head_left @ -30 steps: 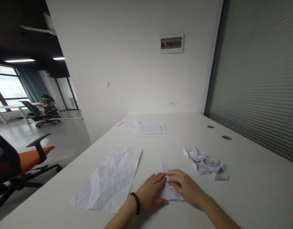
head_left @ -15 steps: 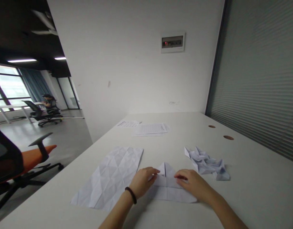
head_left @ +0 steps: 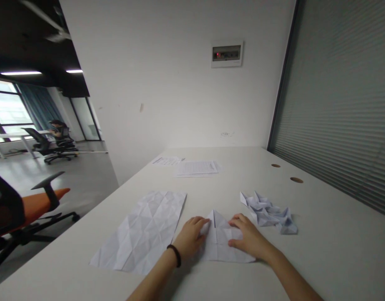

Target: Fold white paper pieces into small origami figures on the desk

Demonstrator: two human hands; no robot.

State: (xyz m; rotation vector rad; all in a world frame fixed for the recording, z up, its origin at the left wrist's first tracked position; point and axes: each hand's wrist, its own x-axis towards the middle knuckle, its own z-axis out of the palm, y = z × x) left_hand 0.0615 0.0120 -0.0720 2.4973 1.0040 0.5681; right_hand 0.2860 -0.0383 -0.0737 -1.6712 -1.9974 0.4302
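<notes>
Head view, folded paper [head_left: 215, 251]: it lies on the white table [head_left: 242, 173] at the near middle, between the 2 hands, its pointed end to the far side and its broad edge to the near side.
Folds made: 2 sloping sides meet at the far point, and a crease runs down the middle; the folding looks partway along.
Folds left: a narrow dark gap near the point suggests a layer not yet pressed flat; how many folds remain, the picture cannot tell.
Left hand [head_left: 190, 236]: back upward, fingers loosely curved and not closed into a grip, tips at the paper's left slope; the thumb's contact is unclear.
Right hand [head_left: 247, 236]: thumb and index finger spread apart, the index at the right slope, the thumb lying over the paper, nothing pinched.
Forearms: they reach in from the near side and angle toward each other, wrists low; a dark wristband [head_left: 175, 255] circles the left wrist.
Creased sheet [head_left: 145, 230]: spread out left of the left hand, covered in a grid of creases.
Pleated paper [head_left: 270, 213]: to the right and farther, standing in ridges, apart from the right hand.
Printed sheets [head_left: 197, 168]: farther off, flat.
</notes>
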